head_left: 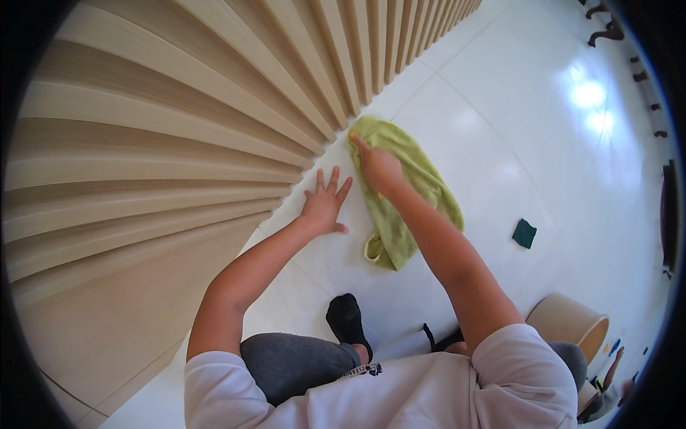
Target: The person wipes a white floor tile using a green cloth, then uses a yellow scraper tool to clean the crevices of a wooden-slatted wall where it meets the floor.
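Floor (493, 171), right hand (381, 170) on green cloth (391, 232), lettering (361, 371)

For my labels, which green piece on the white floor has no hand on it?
The small, square, dark green pad; the large yellow-green cloth, by contrast, lies under the right hand.

At ten o'clock the slatted panelling (143, 118) looked like smooth, matt wood, the floor (500, 164) shone smooth and glossy toward two o'clock, the towel (421, 179) near centre was matt, napped cloth, and the pad (524, 234) at three o'clock appeared matt.
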Tool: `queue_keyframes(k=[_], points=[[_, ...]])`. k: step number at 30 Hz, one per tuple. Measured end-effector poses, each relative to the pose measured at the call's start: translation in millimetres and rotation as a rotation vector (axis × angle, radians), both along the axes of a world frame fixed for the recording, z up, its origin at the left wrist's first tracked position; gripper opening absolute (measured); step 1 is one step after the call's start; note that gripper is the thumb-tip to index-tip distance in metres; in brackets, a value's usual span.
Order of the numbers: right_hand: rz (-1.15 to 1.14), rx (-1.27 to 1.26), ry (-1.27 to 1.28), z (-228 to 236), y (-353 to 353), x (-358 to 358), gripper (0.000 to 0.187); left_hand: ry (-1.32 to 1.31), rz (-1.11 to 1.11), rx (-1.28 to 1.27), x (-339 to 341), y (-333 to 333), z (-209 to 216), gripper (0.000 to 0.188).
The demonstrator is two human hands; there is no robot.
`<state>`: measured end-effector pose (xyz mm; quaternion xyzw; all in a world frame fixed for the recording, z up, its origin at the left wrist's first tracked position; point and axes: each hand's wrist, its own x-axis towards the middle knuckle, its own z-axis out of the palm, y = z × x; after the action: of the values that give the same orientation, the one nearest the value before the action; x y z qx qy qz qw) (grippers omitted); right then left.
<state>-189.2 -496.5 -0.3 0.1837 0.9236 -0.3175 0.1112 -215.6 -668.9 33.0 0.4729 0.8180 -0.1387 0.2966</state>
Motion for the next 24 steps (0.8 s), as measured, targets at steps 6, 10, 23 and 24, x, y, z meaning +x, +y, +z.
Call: queue_keyframes(k=[6, 10, 23, 24], points=[[0.006, -0.049, 0.01, 7.2, -11.3, 12.6, 0.05, -0.013, 0.009, -0.03, -2.5, 0.1, 2.9, 0.122], [-0.063, -0.052, 0.119, 5.6, 0.0, 10.3, 0.048, 0.009, -0.032, -0.036, -6.6, 4.1, 4.3, 0.122], [0.103, -0.039, 0.054, 4.8, -12.0, -17.3, 0.057, 0.011, 0.014, -0.037, -5.7, -4.7, 2.8, 0.122], [0.123, -0.061, 0.047, 3.1, -9.7, -11.7, 0.058, 0.002, 0.012, -0.028, -5.2, -6.2, 3.2, 0.122]])
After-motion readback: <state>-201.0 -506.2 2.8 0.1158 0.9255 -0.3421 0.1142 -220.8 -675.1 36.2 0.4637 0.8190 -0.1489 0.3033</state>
